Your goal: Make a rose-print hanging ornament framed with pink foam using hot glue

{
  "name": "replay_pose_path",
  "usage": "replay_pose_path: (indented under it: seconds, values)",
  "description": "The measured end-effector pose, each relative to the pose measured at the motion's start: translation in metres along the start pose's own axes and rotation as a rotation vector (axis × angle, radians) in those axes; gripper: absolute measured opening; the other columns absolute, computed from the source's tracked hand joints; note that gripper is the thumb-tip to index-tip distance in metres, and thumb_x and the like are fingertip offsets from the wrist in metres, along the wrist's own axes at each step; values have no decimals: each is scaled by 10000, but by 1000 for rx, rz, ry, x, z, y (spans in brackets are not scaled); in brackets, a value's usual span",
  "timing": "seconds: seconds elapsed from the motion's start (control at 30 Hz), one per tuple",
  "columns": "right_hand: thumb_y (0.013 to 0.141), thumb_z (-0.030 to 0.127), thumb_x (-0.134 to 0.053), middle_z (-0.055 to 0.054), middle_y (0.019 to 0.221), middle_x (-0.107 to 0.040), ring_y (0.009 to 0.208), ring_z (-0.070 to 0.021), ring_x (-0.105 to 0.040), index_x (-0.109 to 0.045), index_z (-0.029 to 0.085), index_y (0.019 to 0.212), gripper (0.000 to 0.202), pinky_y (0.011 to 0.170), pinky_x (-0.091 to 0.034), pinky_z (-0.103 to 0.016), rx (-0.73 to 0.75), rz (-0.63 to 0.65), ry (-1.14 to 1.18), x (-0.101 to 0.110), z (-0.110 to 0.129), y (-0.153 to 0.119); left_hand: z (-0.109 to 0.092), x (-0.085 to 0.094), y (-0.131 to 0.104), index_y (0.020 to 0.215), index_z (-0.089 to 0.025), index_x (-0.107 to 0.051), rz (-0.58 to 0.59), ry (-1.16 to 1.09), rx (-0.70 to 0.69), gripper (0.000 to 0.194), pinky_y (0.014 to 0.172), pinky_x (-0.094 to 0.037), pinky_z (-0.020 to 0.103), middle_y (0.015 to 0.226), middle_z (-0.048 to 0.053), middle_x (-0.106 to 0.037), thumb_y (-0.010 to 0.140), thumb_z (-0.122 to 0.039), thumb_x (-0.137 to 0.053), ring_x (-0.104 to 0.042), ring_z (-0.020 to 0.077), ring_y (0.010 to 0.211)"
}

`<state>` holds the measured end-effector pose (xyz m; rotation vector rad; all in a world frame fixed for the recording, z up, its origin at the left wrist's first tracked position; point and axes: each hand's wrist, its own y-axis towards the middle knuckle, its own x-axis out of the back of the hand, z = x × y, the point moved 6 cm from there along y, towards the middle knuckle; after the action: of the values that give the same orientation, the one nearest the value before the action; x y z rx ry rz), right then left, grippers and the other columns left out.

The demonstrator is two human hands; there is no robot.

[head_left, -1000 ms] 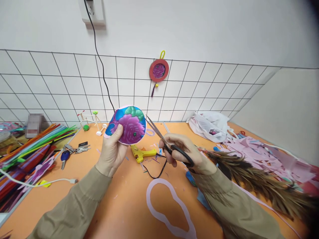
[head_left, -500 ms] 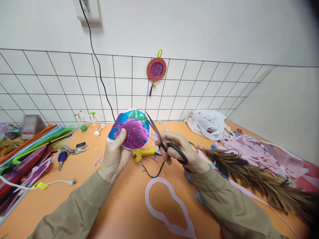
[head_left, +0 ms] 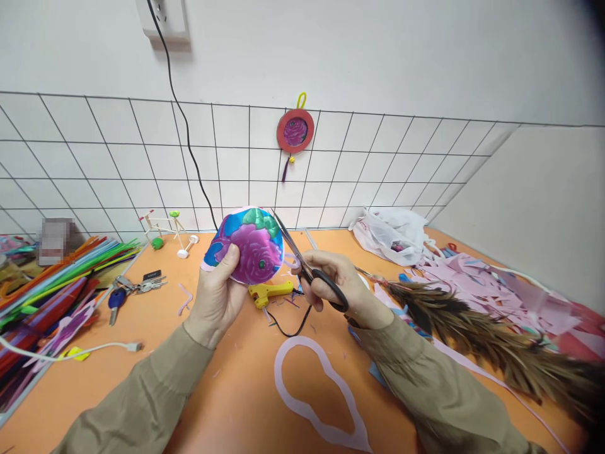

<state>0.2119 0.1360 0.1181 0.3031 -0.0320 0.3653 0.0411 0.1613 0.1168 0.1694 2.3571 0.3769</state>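
Evidently, my left hand (head_left: 215, 299) pinches the floral disc (head_left: 258, 252) above the tabletop (head_left: 236, 391), thumb in front, probably to leave its right rim exposed. My right hand (head_left: 362, 296) curls around the handles of the scissors (head_left: 292, 244), blades slanting beside that rim, seemingly for easy alignment with its curve.

The left hand (head_left: 216, 301) grips a flowered disc (head_left: 255, 249); the right hand (head_left: 347, 287) holds scissors (head_left: 290, 239) at the disc's three o'clock, glue gun (head_left: 271, 291) at five.
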Motion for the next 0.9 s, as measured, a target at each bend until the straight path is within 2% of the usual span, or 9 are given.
replay_pose_path:
  seconds: [0.33,0.77,0.9]
  values:
    - [694,308,-717,78,531,-511,381,-58,-446,-585,169,889,273,356,-358,-183,-36,-23,-3,-2,1,0,-1,3,1,1002,-225,-765,-23,-10,4,314,1013,-554,428,1077,73,-786,724,-340,-855,-711,280,1100]
    - [711,329,-720,81,525,-500,383,-54,-433,-579,171,891,277,359,-350,-181,-36,-13,11,-3,1,0,-1,4,1,994,-223,-765,-35,-30,10,299,1008,-555,417,1037,66,-790,726,-321,-853,-721,267,1071]
    - [714,417,-751,71,548,-502,387,-55,-430,-582,168,900,354,362,-353,-189,-39,-8,19,-3,0,-1,-2,4,2,999,-220,-763,-24,-27,5,308,1009,-554,436,1040,74,-789,723,-324,-854,-713,284,1089]
